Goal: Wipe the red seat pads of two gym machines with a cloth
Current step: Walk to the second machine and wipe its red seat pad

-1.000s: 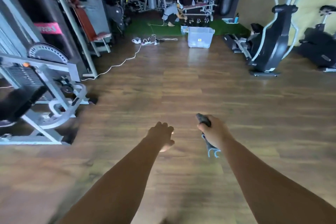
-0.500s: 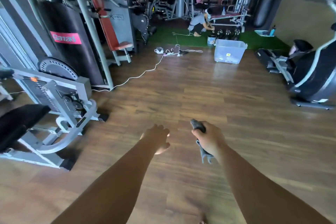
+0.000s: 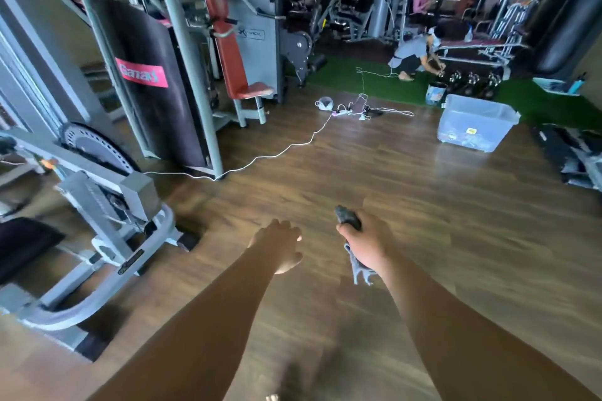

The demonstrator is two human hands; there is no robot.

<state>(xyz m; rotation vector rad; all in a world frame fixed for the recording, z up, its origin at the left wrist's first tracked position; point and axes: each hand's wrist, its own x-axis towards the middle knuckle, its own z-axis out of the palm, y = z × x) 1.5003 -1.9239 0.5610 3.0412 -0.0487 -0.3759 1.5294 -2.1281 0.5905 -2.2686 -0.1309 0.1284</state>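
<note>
Red seat pad (image 3: pixel 252 90) sits upper left on its grey machine (image 3: pixel 257 19), well apart from both hands — the step in hand looks like the approach. Left hand (image 3: pixel 280 247) holds nothing, fingers loosely curled. White cable (image 3: pixel 286 148) crosses the floor between: step over it. Cloth (image 3: pixel 348 215) is bunched in the right hand (image 3: pixel 366 246), fingers wrapped round it — best opened flat before contact.

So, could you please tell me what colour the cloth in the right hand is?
Grey; the cloth shows best in the head view.
</note>
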